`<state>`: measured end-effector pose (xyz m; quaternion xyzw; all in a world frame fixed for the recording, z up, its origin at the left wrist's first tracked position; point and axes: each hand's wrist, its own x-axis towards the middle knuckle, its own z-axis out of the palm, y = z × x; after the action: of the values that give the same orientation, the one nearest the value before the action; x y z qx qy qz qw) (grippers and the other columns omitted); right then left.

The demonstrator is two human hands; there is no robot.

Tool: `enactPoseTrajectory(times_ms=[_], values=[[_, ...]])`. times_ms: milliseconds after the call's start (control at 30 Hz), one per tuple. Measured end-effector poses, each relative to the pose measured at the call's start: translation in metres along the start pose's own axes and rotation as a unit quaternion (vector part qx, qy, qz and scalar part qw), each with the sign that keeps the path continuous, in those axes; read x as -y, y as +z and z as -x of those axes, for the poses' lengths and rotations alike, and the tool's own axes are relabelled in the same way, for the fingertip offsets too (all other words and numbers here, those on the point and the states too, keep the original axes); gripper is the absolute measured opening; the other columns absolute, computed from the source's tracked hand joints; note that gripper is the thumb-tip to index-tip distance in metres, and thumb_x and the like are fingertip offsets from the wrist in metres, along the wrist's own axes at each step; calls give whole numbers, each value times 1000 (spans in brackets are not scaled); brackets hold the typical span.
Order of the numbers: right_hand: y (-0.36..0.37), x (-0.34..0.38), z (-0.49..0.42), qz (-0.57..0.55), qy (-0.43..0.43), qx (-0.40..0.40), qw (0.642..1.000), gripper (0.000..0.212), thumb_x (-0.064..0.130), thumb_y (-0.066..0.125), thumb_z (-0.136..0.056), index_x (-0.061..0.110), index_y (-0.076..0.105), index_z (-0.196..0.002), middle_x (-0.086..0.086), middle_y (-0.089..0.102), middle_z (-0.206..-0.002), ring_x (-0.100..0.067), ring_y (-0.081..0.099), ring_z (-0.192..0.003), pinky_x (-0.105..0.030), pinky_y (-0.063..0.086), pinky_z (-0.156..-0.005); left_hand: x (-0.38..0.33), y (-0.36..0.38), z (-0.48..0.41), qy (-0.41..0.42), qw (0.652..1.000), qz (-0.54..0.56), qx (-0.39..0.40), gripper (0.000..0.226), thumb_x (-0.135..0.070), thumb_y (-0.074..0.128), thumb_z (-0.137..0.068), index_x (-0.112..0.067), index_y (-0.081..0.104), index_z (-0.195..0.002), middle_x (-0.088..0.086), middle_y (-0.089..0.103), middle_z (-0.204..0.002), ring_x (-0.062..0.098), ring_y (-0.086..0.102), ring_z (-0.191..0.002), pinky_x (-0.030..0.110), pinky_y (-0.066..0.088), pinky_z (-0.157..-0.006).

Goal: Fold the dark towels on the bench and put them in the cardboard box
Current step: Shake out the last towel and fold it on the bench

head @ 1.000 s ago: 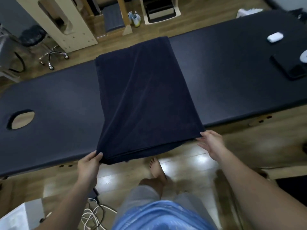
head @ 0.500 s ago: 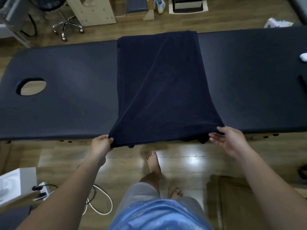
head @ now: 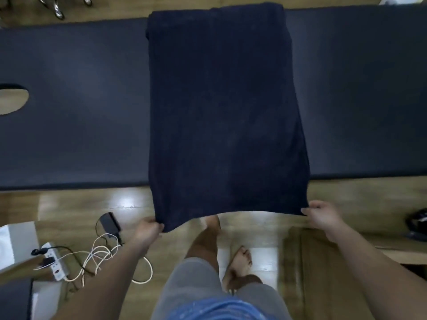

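View from head height, straight down over two bare forearms. Laid across the full width of a dark padded surface (head: 80, 100): one dark navy towel (head: 221, 112), long and rectangular. Far end just over the far edge of the surface. Near end drawn out past the near edge and held in the air above a wooden floor (head: 346, 192). Stretched flat and fairly smooth, with a faint lengthwise crease close to the right side and a slight sag along the near hem between the two corners.

Left hand (head: 149, 228) at the near left corner, fingers curled, pinching the cloth between thumb and fingertips. Right hand (head: 323, 215) at the near right corner, fingers likewise curled, nipping the hem at its very tip. Hands well apart, the whole width of the towel between them, both off the surface on its near side.

At the left end of the surface, an oval face hole (head: 12, 100), partly cut off by the frame, floor visible through it.

Below the towel, bare feet (head: 240, 262) on the floor and grey shorts (head: 191, 285), with a blue garment (head: 219, 308) at the bottom edge. To the left on the floor, a white power strip (head: 54, 262) with a tangle of pale and black cables (head: 101, 255), and a black adapter (head: 110, 221) just beyond them. To the right, beneath the right forearm, a flat brown panel (head: 323, 273), blurred, possibly cardboard; impossible to tell whether part of a box. In the top left corner, chrome chair legs (head: 57, 10).
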<state>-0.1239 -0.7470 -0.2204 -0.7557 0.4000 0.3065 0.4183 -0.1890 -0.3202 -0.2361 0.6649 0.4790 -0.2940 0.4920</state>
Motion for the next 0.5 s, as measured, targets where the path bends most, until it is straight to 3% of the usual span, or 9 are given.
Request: enactPoseTrajectory(times_ms=[67, 167, 300, 400, 500], values=[[6, 19, -10, 41, -25, -21, 999, 13, 5, 67, -88, -7, 67, -93, -24, 65, -116, -32, 59, -93, -38, 45, -81, -20, 12, -13, 10, 1000, -11, -10, 24, -3, 70, -75, -11, 69, -97, 13, 70, -103, 22, 57, -85, 32, 45, -77], [17, 37, -19, 21, -36, -19, 999, 24, 18, 80, -79, 3, 69, -94, -10, 67, -106, -22, 58, -92, -31, 42, -82, -48, 26, -24, 51, 999, 6, -6, 36, -7, 77, -79, -11, 65, -113, 3, 68, -104, 18, 60, -92, 27, 43, -79], [26, 28, -27, -45, -36, -86, 995, 22, 16, 82, -75, 3, 69, -87, -11, 67, -106, -22, 61, -91, -32, 43, -80, -61, 35, -29, 97, 994, 49, 3, 28, 7, 76, -76, -14, 66, -91, -12, 69, -80, -5, 65, -67, 14, 47, -67], [31, 23, -22, -87, -50, -87, 991, 15, 11, 77, -78, 6, 63, -74, -9, 66, -85, -21, 59, -82, -30, 42, -69, -58, 27, -26, 96, 991, 87, 37, 29, 0, 83, -65, -9, 72, -91, -9, 75, -75, 6, 71, -77, 26, 48, -77], [38, 22, -18, -155, -76, -84, 981, 27, 8, 64, -82, 15, 47, -62, -8, 49, -71, -21, 46, -73, -32, 35, -69, -56, 22, -14, 106, 980, 137, 94, 40, -10, 79, -60, -3, 72, -98, 3, 77, -90, 16, 72, -87, 31, 52, -79]])
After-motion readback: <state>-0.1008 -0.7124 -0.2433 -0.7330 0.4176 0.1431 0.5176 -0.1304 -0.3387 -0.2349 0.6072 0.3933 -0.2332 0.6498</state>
